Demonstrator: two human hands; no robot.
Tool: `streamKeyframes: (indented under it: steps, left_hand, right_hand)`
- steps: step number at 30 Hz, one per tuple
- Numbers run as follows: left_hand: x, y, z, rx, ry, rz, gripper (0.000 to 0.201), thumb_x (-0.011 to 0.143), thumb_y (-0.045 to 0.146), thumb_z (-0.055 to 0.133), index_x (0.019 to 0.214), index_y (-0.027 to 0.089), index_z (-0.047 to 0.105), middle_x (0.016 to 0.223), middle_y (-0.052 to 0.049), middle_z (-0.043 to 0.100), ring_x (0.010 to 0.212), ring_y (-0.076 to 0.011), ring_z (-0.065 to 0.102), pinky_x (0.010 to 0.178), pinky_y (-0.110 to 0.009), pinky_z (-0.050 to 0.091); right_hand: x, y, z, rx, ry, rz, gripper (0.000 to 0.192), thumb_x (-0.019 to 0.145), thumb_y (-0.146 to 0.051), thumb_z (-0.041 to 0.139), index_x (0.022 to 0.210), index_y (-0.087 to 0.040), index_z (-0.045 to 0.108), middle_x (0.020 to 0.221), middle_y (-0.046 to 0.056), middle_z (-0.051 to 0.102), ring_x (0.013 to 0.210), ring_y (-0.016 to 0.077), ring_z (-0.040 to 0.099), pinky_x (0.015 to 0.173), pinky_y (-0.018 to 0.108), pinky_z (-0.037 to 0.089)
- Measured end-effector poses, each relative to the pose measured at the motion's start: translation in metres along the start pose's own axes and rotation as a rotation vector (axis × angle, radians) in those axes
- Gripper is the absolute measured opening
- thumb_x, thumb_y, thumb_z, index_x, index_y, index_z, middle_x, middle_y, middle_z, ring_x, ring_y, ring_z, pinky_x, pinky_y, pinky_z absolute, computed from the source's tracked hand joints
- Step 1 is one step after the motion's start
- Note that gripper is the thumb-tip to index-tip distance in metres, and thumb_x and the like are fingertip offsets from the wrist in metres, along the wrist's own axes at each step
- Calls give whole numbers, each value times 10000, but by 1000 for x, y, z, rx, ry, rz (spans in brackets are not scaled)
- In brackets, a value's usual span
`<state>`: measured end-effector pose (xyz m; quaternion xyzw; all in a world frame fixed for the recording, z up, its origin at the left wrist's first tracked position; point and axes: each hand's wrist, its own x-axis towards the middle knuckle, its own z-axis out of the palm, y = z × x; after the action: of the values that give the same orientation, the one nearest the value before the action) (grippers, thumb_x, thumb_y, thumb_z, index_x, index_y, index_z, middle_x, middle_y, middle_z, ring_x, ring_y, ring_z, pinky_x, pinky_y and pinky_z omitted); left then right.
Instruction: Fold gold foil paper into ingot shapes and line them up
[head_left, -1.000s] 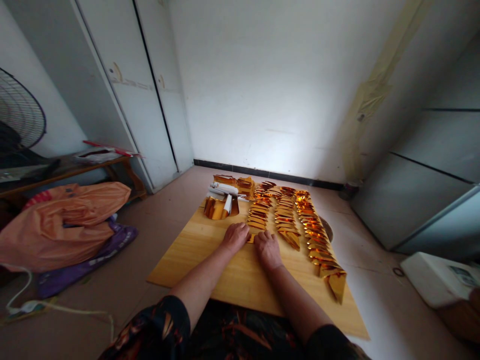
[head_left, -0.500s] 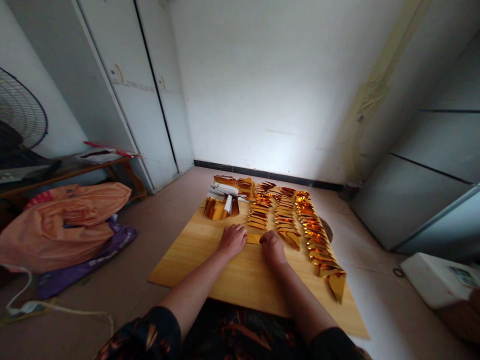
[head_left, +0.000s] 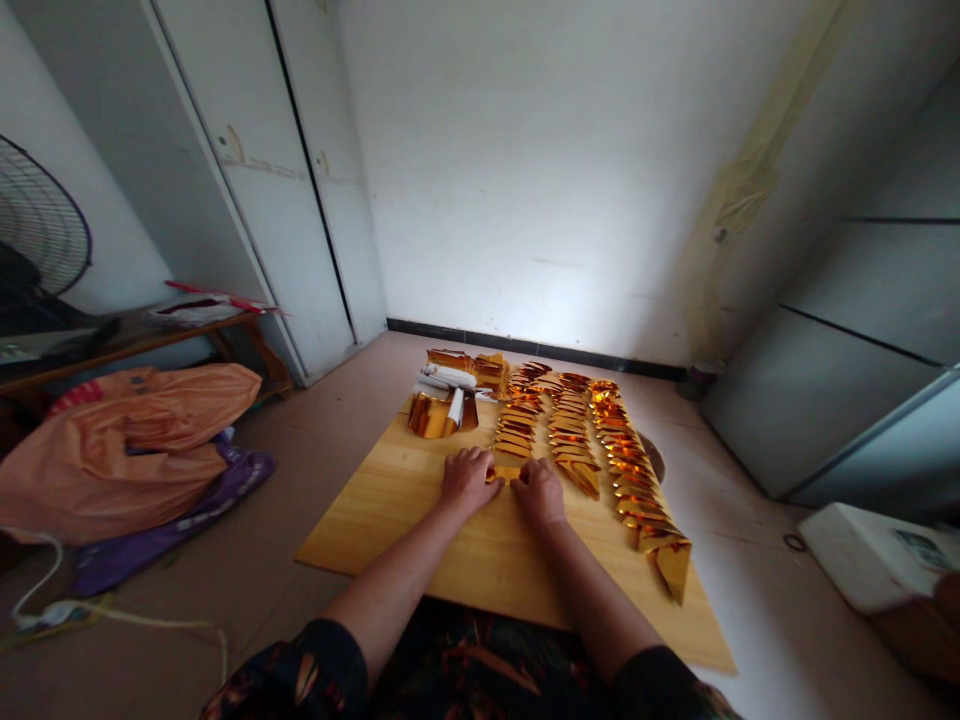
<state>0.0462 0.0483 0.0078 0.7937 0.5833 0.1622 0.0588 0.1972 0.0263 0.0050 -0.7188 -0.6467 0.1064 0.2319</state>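
Both grips pinch one small gold foil piece (head_left: pixel 504 472) btwn them: my left hand (head_left: pixel 466 478) has its fingers curled down on the piece's left end, my right hand (head_left: pixel 540 492) curled on its right end, knuckles up, fingertips nearly meeting over it. Piece lies flat on the wooden board (head_left: pixel 390 500), w/ both hands resting on the wood, just at the near end of the left row of folded gold pieces (head_left: pixel 517 425).

Two more rows run alongside: middle row (head_left: pixel 574 440) and right row (head_left: pixel 637 480), the right one longest, reaching toward the board's near right corner and ending in a bigger folded triangle (head_left: pixel 673 567). All pieces overlap like shingles. At the board's far left sits a curled gold foil sheet (head_left: pixel 430 415) w/ white paper rolls (head_left: pixel 450 380) just behind it, plus a small gold stack (head_left: pixel 491 370) beside those.

Board sits on the tiled floor (head_left: pixel 300 450). Off to the left: orange plastic bag (head_left: pixel 127 440) on a purple bag (head_left: pixel 172 520), a fan (head_left: pixel 37 240), low wooden bench (head_left: pixel 150 335). White wardrobe doors (head_left: pixel 285 200) behind. Right side: white box (head_left: pixel 877 555) on the floor.
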Motion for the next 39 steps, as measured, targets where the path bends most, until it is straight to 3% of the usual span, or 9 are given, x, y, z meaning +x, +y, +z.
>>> streamKeyframes:
  steps: [10, 22, 26, 30, 33, 36, 39]
  left_hand:
    - [-1, -17, 4, -60, -12, 90, 119, 809, 233, 588, 926, 224, 611, 1005, -26, 623, 1003, -203, 531, 828, -334, 362]
    - [-4, -28, 4, -136, -28, 134, 329, 804, 54, 464, 976, 246, 669, 1017, -30, 621, 1006, -186, 535, 859, -319, 388]
    - [-3, -27, 5, -158, -10, 112, 293, 801, 75, 482, 928, 243, 686, 990, -24, 634, 994, -180, 545, 869, -317, 390]
    - [-3, -21, 5, -129, 34, 88, 133, 807, 265, 581, 890, 230, 679, 950, -35, 624, 969, -203, 547, 858, -337, 394]
    - [-4, -19, 6, -95, 52, 115, 234, 751, 344, 655, 956, 230, 656, 963, -43, 605, 980, -223, 534, 856, -354, 396]
    - [-6, -19, 7, -100, 79, 139, 360, 727, 305, 678, 1074, 235, 612, 1016, -49, 594, 1006, -228, 523, 863, -355, 401]
    - [-6, -20, 8, -130, 126, 182, 349, 723, 229, 668, 1064, 221, 593, 1028, -50, 585, 1008, -218, 515, 870, -343, 410]
  right_hand:
    - [5, 19, 3, 121, -47, -60, 221, 736, -50, 491, 741, -160, 682, 842, 54, 642, 822, 142, 587, 737, 196, 418]
    - [9, 21, 5, 124, 5, -25, 278, 725, 12, 443, 716, -154, 666, 789, 58, 616, 713, 134, 570, 665, 198, 405]
    - [11, 21, 6, 84, 25, -7, 242, 743, -27, 479, 823, -154, 669, 875, 72, 620, 762, 146, 581, 694, 209, 416]
    - [12, 19, 7, 55, 2, -41, 234, 738, -52, 510, 888, -158, 656, 964, 88, 607, 838, 159, 584, 721, 212, 419]
    - [12, 18, 7, 44, -16, -41, 208, 746, -64, 508, 869, -159, 647, 981, 90, 588, 828, 159, 581, 710, 220, 419]
    - [10, 18, 7, 67, 18, -36, 208, 719, -45, 498, 844, -158, 620, 968, 79, 566, 786, 149, 570, 690, 224, 419]
    - [7, 20, 7, 131, 99, -91, 220, 674, -27, 475, 796, -180, 577, 934, 52, 541, 768, 143, 549, 679, 224, 420]
